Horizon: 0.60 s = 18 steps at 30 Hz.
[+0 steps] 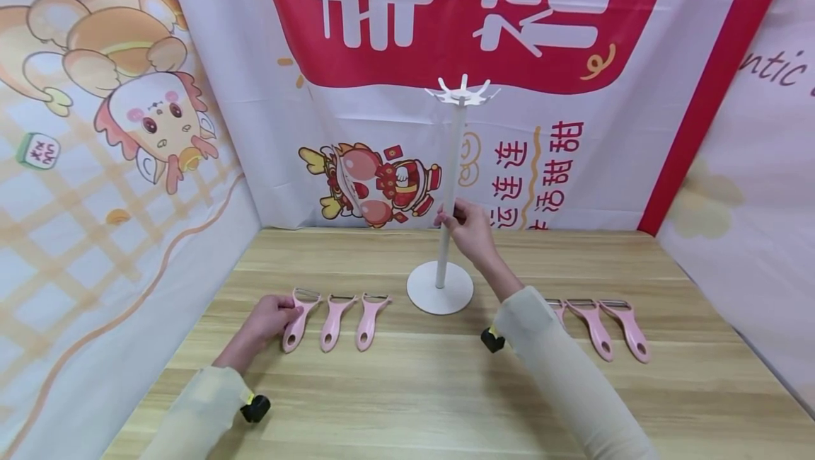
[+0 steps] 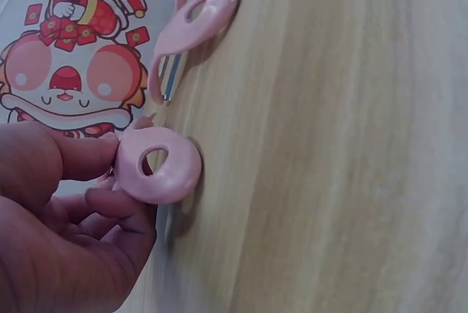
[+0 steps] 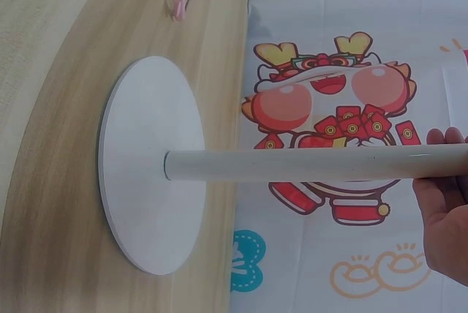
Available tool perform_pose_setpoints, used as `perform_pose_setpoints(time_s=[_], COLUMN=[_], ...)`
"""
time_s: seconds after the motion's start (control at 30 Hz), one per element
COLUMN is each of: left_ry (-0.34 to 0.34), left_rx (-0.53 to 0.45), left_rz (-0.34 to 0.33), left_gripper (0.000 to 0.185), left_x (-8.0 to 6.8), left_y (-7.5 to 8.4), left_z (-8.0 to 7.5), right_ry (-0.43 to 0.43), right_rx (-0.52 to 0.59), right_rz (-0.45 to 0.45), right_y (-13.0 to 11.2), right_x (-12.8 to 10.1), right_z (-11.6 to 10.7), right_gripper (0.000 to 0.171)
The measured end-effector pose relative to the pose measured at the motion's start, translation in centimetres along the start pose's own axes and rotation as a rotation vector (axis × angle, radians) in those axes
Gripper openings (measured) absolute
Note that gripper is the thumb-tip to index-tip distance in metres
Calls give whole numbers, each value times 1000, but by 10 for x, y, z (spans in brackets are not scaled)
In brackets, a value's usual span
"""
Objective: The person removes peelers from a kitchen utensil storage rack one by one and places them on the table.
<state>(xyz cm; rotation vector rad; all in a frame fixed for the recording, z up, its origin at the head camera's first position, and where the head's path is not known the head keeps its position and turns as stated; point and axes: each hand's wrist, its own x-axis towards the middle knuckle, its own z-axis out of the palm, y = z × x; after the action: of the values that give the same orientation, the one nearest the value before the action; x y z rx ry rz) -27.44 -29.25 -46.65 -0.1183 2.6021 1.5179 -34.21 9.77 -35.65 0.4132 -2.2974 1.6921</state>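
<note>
A white stand [image 1: 450, 184] with a round base and a ring of hooks on top stands upright on the table. My right hand [image 1: 472, 233] grips its pole partway up; the right wrist view shows fingers and thumb [image 3: 447, 210] around the pole. At the left, my left hand [image 1: 270, 317] pinches the leftmost pink peeler [image 1: 294, 332] between thumb and fingers. Its handle end with the oval hole faces the left wrist camera [image 2: 186, 170]. Two more pink peelers, a middle one [image 1: 332, 325] and a right one [image 1: 367, 325], lie beside it.
Right of the stand lie three more pink peelers [image 1: 596, 332], one partly hidden by my right sleeve [image 1: 541, 347]. The wooden table [image 1: 395, 396] reaches back to a printed cloth [image 1: 280, 191]; patterned cloths also hang at both sides.
</note>
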Motion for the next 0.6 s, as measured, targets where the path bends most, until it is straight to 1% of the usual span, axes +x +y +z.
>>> perform_pose_setpoints(time_s=[0.1, 0.23, 0.33, 0.47, 0.6], left_ry=[1, 8, 25, 63, 90], left_rx=[11, 21, 69, 149, 193], left_rz=[1, -21, -27, -18, -6], left_gripper=[20, 20, 21, 22, 21], left_x=[0, -1, -2, -3, -3], left_y=[-1, -1, -2, -1, 0], left_z=[0, 0, -1, -1, 0], right_ry=[-1, 4, 9, 4, -6], right_rx=[-5, -16, -19, -13, -5], right_rz=[0, -3, -3, -2, -1], right_y=[0, 1, 1, 1, 1], right_x=[0, 0, 1, 1, 1], right_z=[0, 1, 1, 0, -1], right_gripper=[9, 10, 10, 10, 12])
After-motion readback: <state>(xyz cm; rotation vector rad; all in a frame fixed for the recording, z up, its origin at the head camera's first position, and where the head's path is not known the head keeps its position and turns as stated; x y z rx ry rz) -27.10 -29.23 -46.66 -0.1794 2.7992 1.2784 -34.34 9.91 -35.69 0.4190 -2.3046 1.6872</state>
